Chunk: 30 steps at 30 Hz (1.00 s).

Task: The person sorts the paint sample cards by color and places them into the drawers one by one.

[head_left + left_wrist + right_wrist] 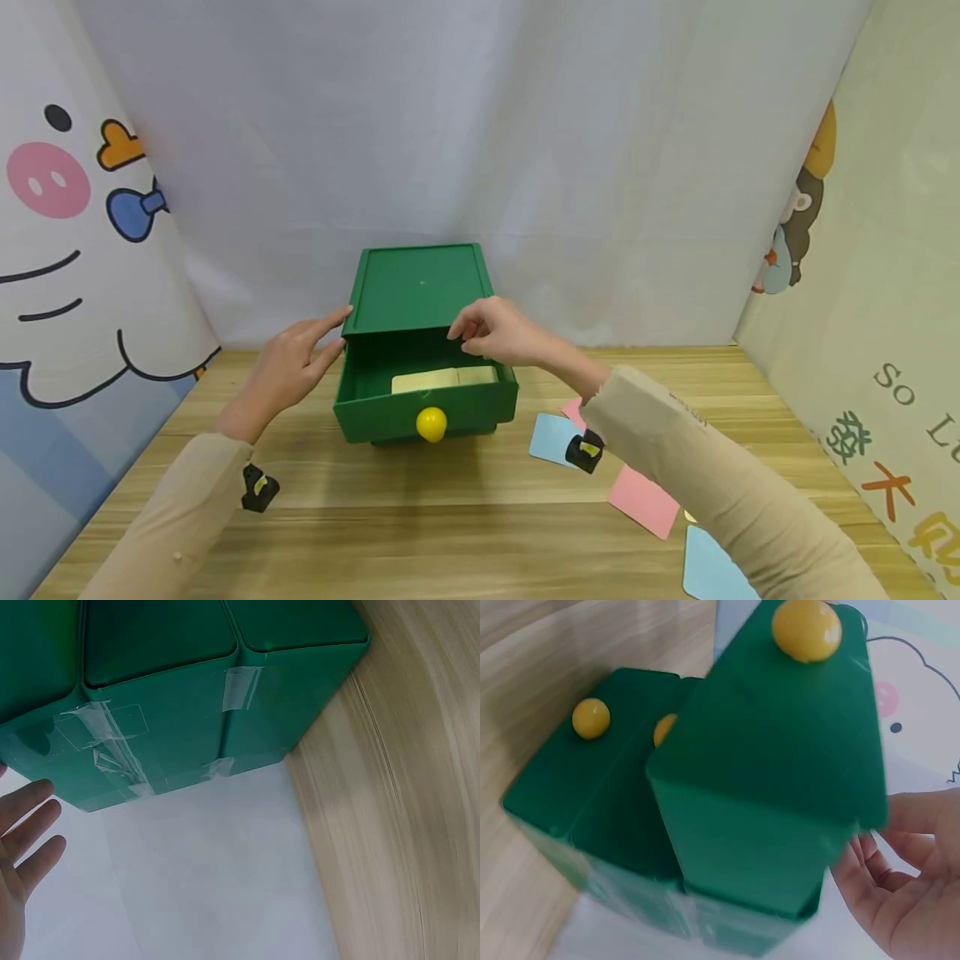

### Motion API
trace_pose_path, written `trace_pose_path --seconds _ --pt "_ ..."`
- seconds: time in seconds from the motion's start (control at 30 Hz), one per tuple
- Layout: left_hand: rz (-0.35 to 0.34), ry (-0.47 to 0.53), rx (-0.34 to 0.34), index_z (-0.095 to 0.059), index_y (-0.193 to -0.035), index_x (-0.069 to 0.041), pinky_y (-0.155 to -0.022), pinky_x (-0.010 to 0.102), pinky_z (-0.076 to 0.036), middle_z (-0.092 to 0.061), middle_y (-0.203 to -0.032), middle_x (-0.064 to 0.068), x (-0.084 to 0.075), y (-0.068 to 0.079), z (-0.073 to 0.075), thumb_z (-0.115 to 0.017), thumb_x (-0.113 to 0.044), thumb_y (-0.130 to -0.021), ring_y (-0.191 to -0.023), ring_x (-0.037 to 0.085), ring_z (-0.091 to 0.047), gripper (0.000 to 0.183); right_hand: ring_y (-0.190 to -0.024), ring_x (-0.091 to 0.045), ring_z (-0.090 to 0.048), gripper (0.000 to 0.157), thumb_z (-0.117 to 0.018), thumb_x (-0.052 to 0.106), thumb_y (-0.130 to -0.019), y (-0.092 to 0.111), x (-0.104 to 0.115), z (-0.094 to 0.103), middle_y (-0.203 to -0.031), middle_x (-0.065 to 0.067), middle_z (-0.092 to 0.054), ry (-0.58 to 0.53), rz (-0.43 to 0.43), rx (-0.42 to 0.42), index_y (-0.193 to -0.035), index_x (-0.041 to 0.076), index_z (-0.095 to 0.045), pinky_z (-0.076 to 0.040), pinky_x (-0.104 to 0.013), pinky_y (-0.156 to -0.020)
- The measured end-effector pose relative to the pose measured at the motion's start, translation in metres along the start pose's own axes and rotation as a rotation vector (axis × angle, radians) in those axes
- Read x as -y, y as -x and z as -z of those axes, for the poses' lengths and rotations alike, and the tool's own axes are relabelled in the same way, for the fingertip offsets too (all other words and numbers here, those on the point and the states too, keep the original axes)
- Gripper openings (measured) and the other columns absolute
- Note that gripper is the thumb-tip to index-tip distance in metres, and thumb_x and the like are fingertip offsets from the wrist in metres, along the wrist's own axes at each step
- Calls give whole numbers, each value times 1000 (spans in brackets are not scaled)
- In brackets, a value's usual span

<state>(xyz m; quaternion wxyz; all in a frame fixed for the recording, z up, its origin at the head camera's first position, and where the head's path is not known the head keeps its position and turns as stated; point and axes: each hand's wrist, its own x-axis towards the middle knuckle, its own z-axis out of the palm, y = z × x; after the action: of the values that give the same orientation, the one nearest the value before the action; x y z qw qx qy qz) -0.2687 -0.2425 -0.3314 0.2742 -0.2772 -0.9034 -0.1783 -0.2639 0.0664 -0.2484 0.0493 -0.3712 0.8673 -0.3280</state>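
Your L hand [288, 362], fingers extended, grips nothing at edge of green cabinet [420, 287]; brace w/ it. R hand [501, 332], loosely curled, prob. empty, is above pale-yellow cards [424, 381] in pulled-out drawer [390, 421]; avoid nudging it.

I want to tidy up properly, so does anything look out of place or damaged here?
Two things. Clear tape, wrinkled in places, runs over the outside of the green drawer cabinet, like a makeshift fix. Also, blue cards and pink cards lie loose at differing angles on the wood-grain table beside it.
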Motion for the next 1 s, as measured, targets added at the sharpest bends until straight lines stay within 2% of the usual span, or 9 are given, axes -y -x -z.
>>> trace_pose_path --seconds 0.13,0.23,0.43,0.6,0.8,1.0 --pt "2 0 0 -43 -136 -9 -80 53 -45 -56 -118 22 0 0 1 -50 -22 -94 -100 38 -55 45 -78 -24 -56 19 -55 -4 -84 13 -8 17 -91 -18 -60 -29 28 -31 -101 -10 -63 -49 -30 -72" --pt "4 1 2 -43 -136 -9 -81 54 -44 -56 -118 22 0 0 2 -51 -20 -94 -101 38 -55 45 -79 -25 -56 19 -55 -4 -83 29 -19 29 -93 -20 -62 -6 17 -56 -100 -10 -62 -49 -33 -74" --pt "10 -3 4 -42 -137 -9 -81 54 -44 -56 -118 22 -1 1 2 -53 -17 -93 -100 38 -55 46 -75 -22 -56 19 -57 -5 -82 77 -59 45 -85 -15 -60 53 -62 -57 -100 -11 -62 -49 -34 -70" --pt "9 1 11 -40 -138 -10 -81 54 -44 -55 -119 22 -1 1 1 -50 -20 -95 -102 38 -54 46 -76 -16 -53 23 -62 0 -82 126 -99 44 -83 -9 -57 71 -137 -27 -102 -11 -60 -48 -29 -68" --pt "4 3 8 -41 -138 -10 -81 53 -44 -56 -119 22 -1 0 1 -50 -20 -94 -100 38 -55 45 -78 -15 -52 33 -66 9 -82 180 -147 42 -89 -6 -57 94 -166 -29 -106 -11 -58 -47 -28 -67" --pt "3 3 6 -42 -137 -9 -80 53 -45 -56 -119 22 -2 0 1 -51 -19 -94 -99 38 -55 45 -83 -21 -52 44 -71 17 -78 228 -183 28 -94 -11 -57 101 -308 -42 -107 -12 -57 -46 -26 -68"
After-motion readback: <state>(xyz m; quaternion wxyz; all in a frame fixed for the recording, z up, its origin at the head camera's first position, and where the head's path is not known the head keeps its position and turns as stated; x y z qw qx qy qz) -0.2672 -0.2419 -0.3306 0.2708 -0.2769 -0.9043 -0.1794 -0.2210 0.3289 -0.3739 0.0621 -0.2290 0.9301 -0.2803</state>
